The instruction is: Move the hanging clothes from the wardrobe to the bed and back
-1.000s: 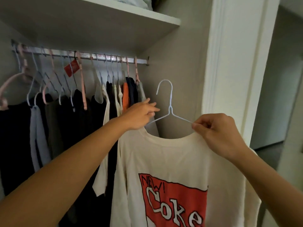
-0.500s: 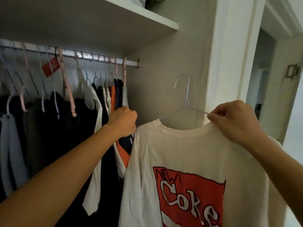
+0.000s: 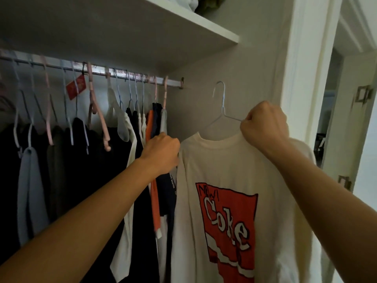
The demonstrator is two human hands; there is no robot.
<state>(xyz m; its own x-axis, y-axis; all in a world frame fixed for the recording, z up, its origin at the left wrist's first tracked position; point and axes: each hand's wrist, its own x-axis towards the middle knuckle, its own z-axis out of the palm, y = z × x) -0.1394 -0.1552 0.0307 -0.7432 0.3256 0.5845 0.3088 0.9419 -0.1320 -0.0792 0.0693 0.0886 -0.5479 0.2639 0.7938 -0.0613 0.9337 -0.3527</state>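
Note:
A cream T-shirt (image 3: 224,164) with a red "Coke" print hangs on a thin white wire hanger (image 3: 223,107), off the rail and in front of the wardrobe's right wall. My right hand (image 3: 263,127) grips the hanger's right arm at the shirt's shoulder. My left hand (image 3: 161,154) is curled between the shirt's left shoulder and the last garments on the rail; its fingers are hidden. The metal rail (image 3: 122,71) carries a row of hanging clothes (image 3: 81,160), mostly dark, with an orange and a navy piece at the right end.
A white shelf (image 3: 183,23) with folded things on it sits above the rail. The rail's right end has a short bare stretch by the wardrobe wall (image 3: 234,68). A white door frame (image 3: 306,78) stands to the right, with an open doorway beyond it.
The shirt and hanger have shifted right and slightly up with my right hand. My left hand left the hanger's left arm and dropped to the edge of the hanging clothes.

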